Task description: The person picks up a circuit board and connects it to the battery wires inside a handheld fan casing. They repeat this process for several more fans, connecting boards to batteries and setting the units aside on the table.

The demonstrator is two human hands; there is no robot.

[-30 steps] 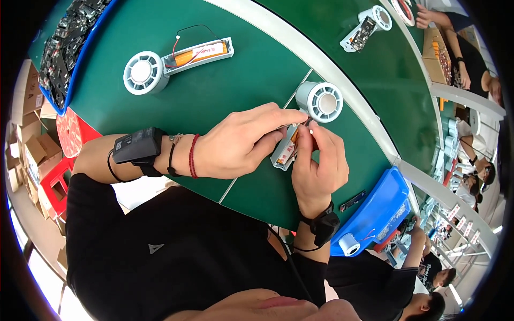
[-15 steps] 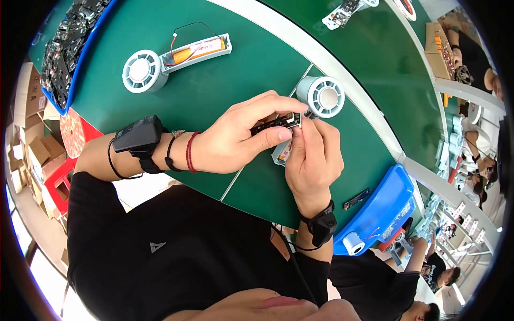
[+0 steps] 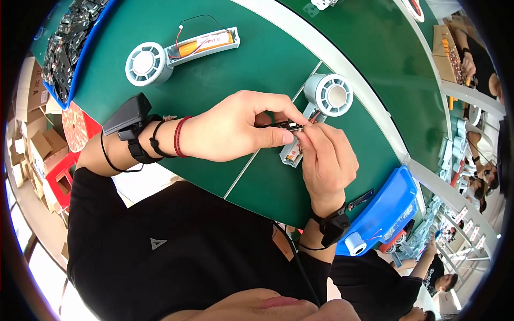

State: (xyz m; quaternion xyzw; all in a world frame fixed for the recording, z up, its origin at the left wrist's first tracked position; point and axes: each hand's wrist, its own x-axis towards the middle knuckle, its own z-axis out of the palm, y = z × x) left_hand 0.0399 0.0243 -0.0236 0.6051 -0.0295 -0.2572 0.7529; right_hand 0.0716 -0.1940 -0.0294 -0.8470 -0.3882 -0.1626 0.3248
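Observation:
My left hand pinches a small black circuit board between thumb and index finger. At the board's right end the fingertips of my right hand are pressed together; what they hold is hidden. Thin wires run from a light-blue handheld fan down toward those fingertips. This fan lies on the green table just beyond my hands, its round grille facing up. Part of its open handle, with a battery inside, shows below the board.
A second fan lies at the far left, an orange battery in its open handle. Black boards fill a blue-edged bin. At the right are a blue tray and a loose board strip. Co-workers sit farther right.
Both hands have shifted slightly right with the board. The board is now tilted, showing less of its face. More of the nearby fan's wires and handle is visible.

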